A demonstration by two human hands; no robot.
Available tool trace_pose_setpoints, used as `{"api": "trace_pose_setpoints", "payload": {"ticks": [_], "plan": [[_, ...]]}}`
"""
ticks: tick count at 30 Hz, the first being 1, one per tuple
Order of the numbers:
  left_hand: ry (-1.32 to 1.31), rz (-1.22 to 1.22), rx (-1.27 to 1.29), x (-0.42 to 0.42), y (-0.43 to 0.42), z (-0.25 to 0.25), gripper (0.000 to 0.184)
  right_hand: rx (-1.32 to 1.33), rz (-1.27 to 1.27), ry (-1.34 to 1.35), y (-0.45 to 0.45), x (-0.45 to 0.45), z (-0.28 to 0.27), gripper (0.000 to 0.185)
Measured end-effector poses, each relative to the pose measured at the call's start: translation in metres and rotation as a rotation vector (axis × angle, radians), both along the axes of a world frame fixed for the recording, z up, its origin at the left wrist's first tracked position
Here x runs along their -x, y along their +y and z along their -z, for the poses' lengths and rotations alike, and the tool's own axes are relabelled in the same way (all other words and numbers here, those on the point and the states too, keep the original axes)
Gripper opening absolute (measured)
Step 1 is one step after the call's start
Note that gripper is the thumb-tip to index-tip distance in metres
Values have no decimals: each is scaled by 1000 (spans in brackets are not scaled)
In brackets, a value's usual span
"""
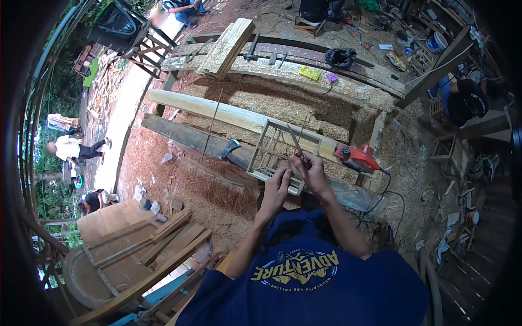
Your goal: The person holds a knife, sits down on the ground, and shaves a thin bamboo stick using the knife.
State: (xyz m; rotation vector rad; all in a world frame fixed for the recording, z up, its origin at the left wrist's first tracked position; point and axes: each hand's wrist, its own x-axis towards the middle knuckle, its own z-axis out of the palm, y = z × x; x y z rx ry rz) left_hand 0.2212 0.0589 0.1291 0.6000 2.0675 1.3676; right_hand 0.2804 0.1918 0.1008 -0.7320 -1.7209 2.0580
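Note:
A small wooden frame with thin slats (262, 156) is tilted up in front of me, above the planks. My left hand (277, 191) is closed at its near edge, thumb and fingers together. My right hand (314, 175) pinches a thin brown stick (294, 139), which slants up across the frame's open middle. Its exact kind is too small to make out. Close to my right hand, a red electric planer (356, 157) rests on the boards. A hatchet (232, 149) lies left of the frame.
A pale plank (201, 108) and a dark plank (182, 132) run across in front. Behind stands a long bench (261, 69) with a thick beam (230, 46). The planer's black cord (403, 204) trails right. Wooden furniture parts (122, 244) lie lower left. Several people are around.

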Motion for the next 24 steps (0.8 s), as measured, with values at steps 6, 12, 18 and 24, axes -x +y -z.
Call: {"api": "trace_pose_setpoints", "payload": {"ticks": [6,12,18,24], "plan": [[-43,24,-69,31,-15,12,27,-28,-20,-39,-27,22,26,21],[46,209,-3,72,-43,19,32,-45,280,-141,-53,38,41,24],[-112,303,-99,119,-85,58,34,-72,472,-208,-79,33,37,27],[-221,472,-129,128,-97,60,25,-107,758,-311,-121,0,29,23]]}}
